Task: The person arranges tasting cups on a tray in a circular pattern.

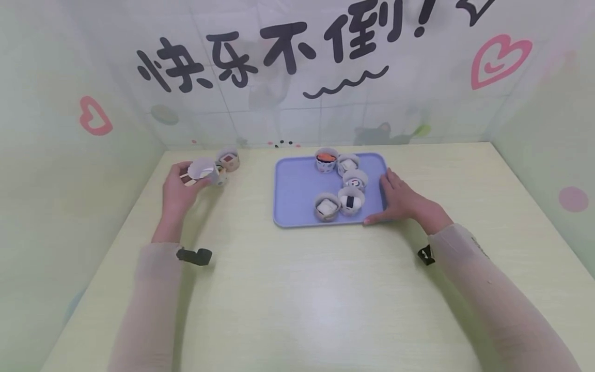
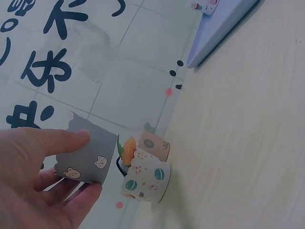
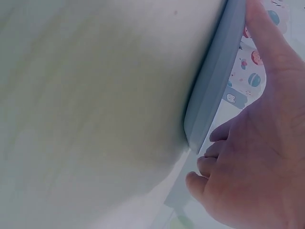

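My left hand (image 1: 178, 190) pinches a paper baking cup (image 2: 88, 157) with small bear faces between thumb and fingers, at the table's far left. Close beyond it stand a white patterned cup (image 2: 148, 179) with an orange and green item in it and a pinkish cup (image 1: 229, 159). At the right end of the blue tray (image 1: 297, 186), my right hand (image 1: 403, 200) is spread, its fingers along the side edge and its thumb at the front corner. Several cups rest on the tray, including one with an orange topping (image 1: 326, 159) and one with a black-banded white piece (image 1: 350, 200).
The pale wooden table (image 1: 297, 289) runs up to a white printed backdrop (image 1: 260, 119) with large dark characters. Similar curtains flank it on both sides. A black wrist strap (image 1: 194, 256) sits at the left cuff.
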Motion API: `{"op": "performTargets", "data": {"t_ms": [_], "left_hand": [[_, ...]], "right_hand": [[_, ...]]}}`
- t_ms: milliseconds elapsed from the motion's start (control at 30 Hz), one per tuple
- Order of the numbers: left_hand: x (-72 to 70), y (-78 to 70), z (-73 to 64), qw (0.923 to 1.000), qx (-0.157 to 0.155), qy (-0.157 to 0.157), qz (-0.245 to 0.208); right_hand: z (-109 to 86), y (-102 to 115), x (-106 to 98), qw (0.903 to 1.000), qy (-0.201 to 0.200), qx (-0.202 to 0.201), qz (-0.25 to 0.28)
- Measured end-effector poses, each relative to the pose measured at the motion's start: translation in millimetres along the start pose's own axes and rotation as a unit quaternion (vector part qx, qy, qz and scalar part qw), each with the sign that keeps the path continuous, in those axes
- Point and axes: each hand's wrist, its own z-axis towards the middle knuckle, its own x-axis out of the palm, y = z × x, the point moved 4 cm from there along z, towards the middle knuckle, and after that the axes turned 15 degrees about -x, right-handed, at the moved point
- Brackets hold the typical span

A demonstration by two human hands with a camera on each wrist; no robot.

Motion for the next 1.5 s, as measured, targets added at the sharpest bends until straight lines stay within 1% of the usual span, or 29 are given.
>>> {"op": "performTargets", "data": {"t_ms": [167, 433, 667, 900, 1133, 1367, 1500], "left_hand": [[9.7, -5.5, -7.1, 0.9997, 0.015, 0.019, 0.0], [33.0, -20.3, -19.4, 0.9968, 0.031, 0.072, 0.011], [58.0, -29.8, -22.8, 0.9913, 0.065, 0.113, 0.018], [76.9, -36.2, -29.0, 0.9842, 0.101, 0.143, 0.03], [96.2, -40.6, -32.6, 0.9793, 0.105, 0.167, 0.046], [117.2, -43.8, -37.0, 0.9727, 0.114, 0.193, 0.061], [129.1, -45.6, -39.6, 0.9703, 0.11, 0.206, 0.064]], "right_hand": [[-0.2, 0, -1, 0.9995, -0.007, -0.014, -0.029], [3.3, -1, 4, 0.9995, -0.005, -0.016, -0.025], [7.7, 5, 0, 0.9995, 0.003, -0.014, -0.029], [11.5, 6, -1, 0.9996, 0.015, -0.008, -0.023], [13.7, 6, -1, 0.9997, 0.019, -0.003, -0.013], [14.8, 6, 0, 0.9995, 0.029, 0.007, -0.007], [15.2, 5, 0, 0.9993, 0.035, 0.014, -0.006]]}}
